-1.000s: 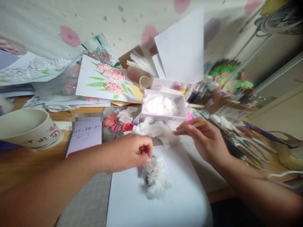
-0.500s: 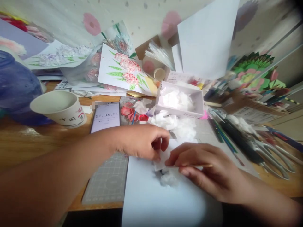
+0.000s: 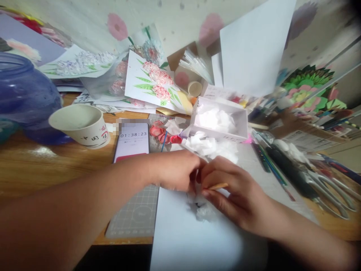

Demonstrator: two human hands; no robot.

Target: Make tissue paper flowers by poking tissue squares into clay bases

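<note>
My left hand (image 3: 179,173) is closed, its fingertips pinching a small piece of white tissue paper (image 3: 192,196) that they mostly cover. Against it, my right hand (image 3: 238,194) grips a thin wooden stick (image 3: 218,186) between thumb and fingers; the stick's far end is hidden at the tissue. Both hands meet over a white sheet (image 3: 194,241). Just below the fingers, a crumpled greyish-white tissue clump (image 3: 207,212) sits on that sheet. Behind the hands lie loose white tissue pieces (image 3: 200,143), in front of a white box (image 3: 220,134) holding more of them.
At left stand a paper cup (image 3: 80,126) and a blue jar (image 3: 28,98). A phone (image 3: 132,139) showing a timer lies on a grey cutting mat (image 3: 135,216). Red paint caps (image 3: 158,130) are near the box. Scissors (image 3: 329,192) and brushes (image 3: 273,169) lie right.
My right hand has moved left and closed in on my left hand, and the stick now points more upward. The view has shifted slightly, moving the scene rightward.
</note>
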